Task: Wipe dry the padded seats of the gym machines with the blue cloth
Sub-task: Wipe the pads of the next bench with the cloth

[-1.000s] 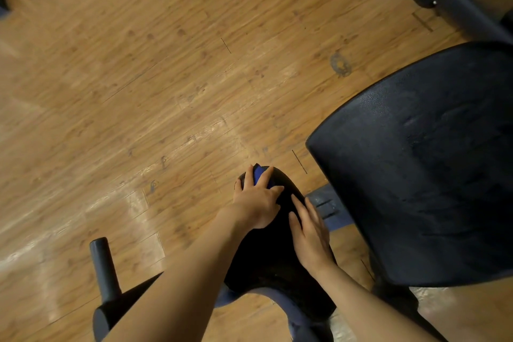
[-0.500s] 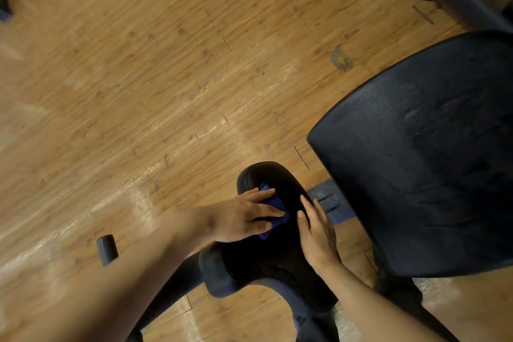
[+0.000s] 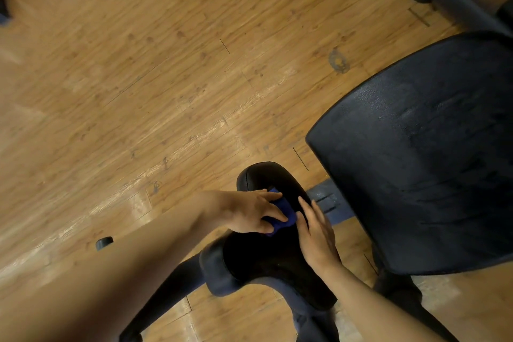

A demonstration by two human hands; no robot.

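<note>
The left hand [image 3: 249,212] fingers pinch the crumpled blue cloth [image 3: 283,212], rubbing the narrow black padded seat [image 3: 266,253]; just beside them, the right hand [image 3: 316,236] fingers lie straight together, steadying it.

blue cloth [image 3: 283,212] mostly hidden under left hand [image 3: 249,214], large seat [image 3: 433,164] cut off right

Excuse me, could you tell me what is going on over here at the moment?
A person is wiping a small padded seat on a gym machine. The left hand presses the blue cloth onto the pad, while the right hand rests flat on the pad's right side. A larger padded seat stands to the right, untouched.
</note>
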